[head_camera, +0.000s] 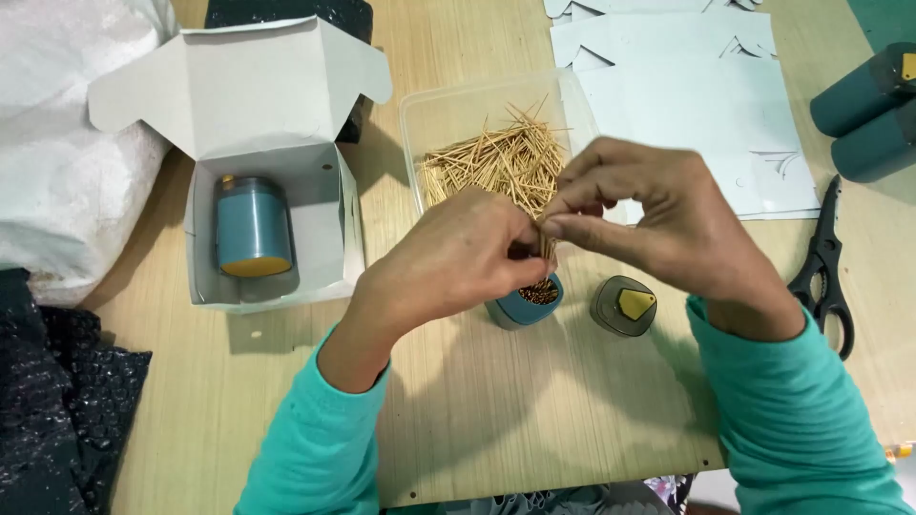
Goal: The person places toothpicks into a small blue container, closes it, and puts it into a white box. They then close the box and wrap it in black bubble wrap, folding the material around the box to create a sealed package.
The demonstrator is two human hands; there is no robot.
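Observation:
My left hand and my right hand meet over the middle of the wooden table. Together they pinch a small bundle of toothpicks, held upright. Its lower end reaches into a small open teal holder standing just below the hands. The holder's grey lid with a yellow knob lies right beside it. Behind the hands a clear plastic tray holds a loose heap of toothpicks.
An open white cardboard box at the left holds a teal jar on its side. Black scissors lie at the right, white sheets and two teal cylinders behind. A white bag and black wrap fill the left edge.

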